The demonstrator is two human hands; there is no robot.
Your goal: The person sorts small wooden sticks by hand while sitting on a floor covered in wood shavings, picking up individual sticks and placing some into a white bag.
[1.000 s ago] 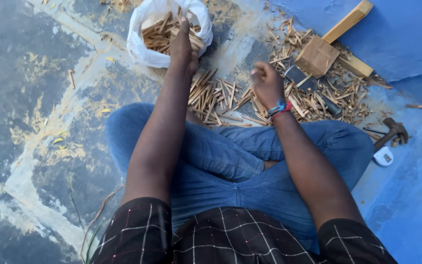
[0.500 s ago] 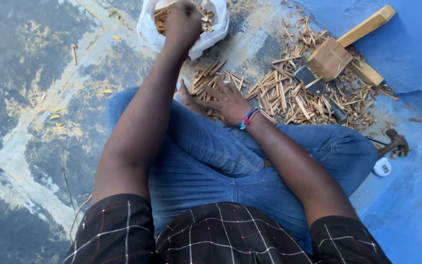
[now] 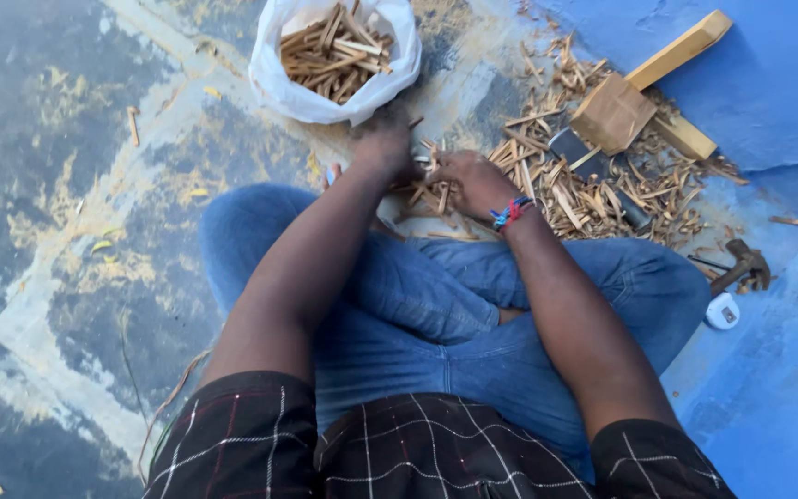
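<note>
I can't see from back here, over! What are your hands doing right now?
Left hand and right hand both down in the loose wood sticks on the floor. White bag of sticks just beyond. Nothing between hands and bag.

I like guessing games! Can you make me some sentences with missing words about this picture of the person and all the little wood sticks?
1. The white bag is full of small wooden ____.
2. Both hands, the left hand and the right hand, are down at the loose pile of sticks on the ____.
3. The right wrist wears a colourful ____.
4. The hammer lies on the blue floor beside the person's ____ knee.

Missing words: sticks; floor; bracelet; right
</note>
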